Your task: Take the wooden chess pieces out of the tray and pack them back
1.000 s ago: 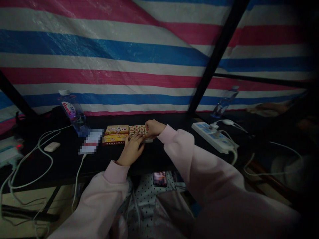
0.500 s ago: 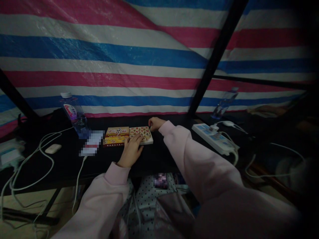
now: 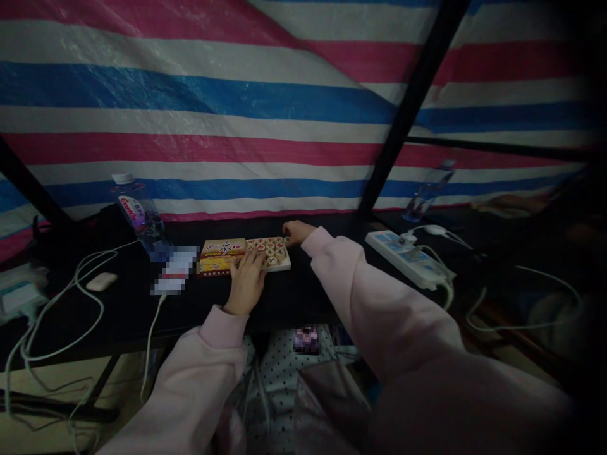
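Round Chinese chess pieces (image 3: pixel 271 249) with red and dark characters fill a shallow white tray (image 3: pixel 283 266) on the black table. Against its left side lies a yellow and brown printed box lid (image 3: pixel 215 256). My left hand (image 3: pixel 247 278) rests palm down, fingers spread, over the seam between lid and tray, hiding the pieces at the near left. At the tray's far right corner is my right hand (image 3: pixel 298 232), its fingers curled into a pinch. Whatever is between those fingertips is too small and dark to make out.
A clear bottle (image 3: pixel 142 218) and a blurred-out phone (image 3: pixel 176 270) on a cable stand left. Beside them lie a white case (image 3: pixel 102 282) and looped cables. A power strip (image 3: pixel 403 258) and another bottle (image 3: pixel 429 189) are right. A striped tarp (image 3: pixel 237 151) hangs behind.
My left hand has slid slightly left, uncovering more chess pieces. My right hand stays at the tray's far right corner. The view has tilted slightly.
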A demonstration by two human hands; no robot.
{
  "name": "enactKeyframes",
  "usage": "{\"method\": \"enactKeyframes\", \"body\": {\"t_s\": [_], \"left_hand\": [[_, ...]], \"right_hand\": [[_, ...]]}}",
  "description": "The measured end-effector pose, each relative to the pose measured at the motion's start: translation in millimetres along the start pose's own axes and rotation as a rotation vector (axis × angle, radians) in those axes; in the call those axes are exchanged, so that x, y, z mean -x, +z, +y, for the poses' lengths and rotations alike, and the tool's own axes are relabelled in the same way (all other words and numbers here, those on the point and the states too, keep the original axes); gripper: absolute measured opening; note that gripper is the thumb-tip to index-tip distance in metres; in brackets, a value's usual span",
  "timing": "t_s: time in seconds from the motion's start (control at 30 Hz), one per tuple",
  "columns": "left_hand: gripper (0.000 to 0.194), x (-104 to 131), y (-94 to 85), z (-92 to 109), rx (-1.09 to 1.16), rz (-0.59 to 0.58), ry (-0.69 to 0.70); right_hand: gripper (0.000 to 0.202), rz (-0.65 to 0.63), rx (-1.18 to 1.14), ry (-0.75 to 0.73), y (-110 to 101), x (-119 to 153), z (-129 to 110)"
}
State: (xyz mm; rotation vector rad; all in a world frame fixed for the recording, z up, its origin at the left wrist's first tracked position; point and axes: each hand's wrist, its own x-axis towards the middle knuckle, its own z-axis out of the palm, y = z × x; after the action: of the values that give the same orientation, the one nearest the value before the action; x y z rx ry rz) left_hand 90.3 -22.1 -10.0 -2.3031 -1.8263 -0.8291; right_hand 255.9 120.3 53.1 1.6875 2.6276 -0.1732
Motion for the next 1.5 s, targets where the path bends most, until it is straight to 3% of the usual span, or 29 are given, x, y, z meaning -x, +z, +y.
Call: {"method": "enactKeyframes", "body": {"t_s": [0.13,0.27,0.4,0.63,1.03,1.27,1.5], "left_hand": [[0.041,0,2.5,-1,-0.039,0.007,-0.043],[0.047,1,3.8,-1,-0.082,0.016,-0.105],[0.058,2,2.3,1,-0.121,0.017,-0.195],[0.068,3,5.4,4,-0.171,-0.013,-0.335],[0.073,4,20.3,-1,-0.308,-0.017,-0.316],[0.073,5,21.2,-2,-0.327,-0.008,-0.31],[0.073,5,19.7,-1,-0.317,0.001,-0.305]], "right_hand": [[0.039,0.053,0.005,-0.029,-13,19,-16],[0.027,-0.072,-0.046,-0.152,-18,34,-42],[0.025,-0.098,0.003,-0.117,-18,39,-59],[0.033,-0.136,0.066,-0.039,-18,40,-61],[0.038,-0.157,0.046,-0.007,-15,39,-64],[0.034,-0.173,0.03,0.017,-20,48,-78],[0.024,-0.213,-0.051,-0.038,-18,46,-75]]}}
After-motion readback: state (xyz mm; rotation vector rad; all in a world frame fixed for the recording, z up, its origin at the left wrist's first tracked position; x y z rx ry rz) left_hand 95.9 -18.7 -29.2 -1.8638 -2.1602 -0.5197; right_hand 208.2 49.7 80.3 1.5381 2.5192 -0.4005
